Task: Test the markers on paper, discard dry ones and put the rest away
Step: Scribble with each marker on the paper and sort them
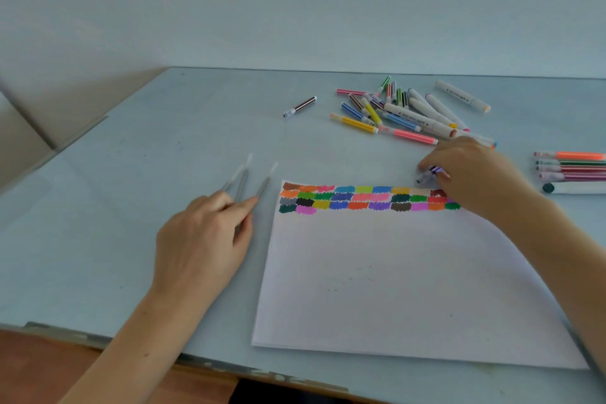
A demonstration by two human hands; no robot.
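The left hand (205, 233) lies on the table (164, 141) left of the paper, its fingers curled loosely round the near ends of three grey markers (244, 180) that fan out away from the person; their outlines are blurred. The right hand (472, 174) reaches over the far right corner of the paper (410, 279), fingers bent down and pinching a purple marker (431, 172) that sits just beyond the paper's far edge, with its grey cap end pointing left.

The paper lies flat near the front edge of the table. Along its far edge run three rows of colour patches (360, 198) in many shades; the right end of the rows is hidden under the right hand.

Beyond the right hand, toward the back of the table, a loose pile of markers (403, 111) lies criss-crossed, thin coloured ones mixed with thicker white ones. A single brown marker (300, 106) rests apart to the left of the pile. At the right edge of the view, a tidy row of markers (570, 170) lies side by side, with a thick white one nearest the person.
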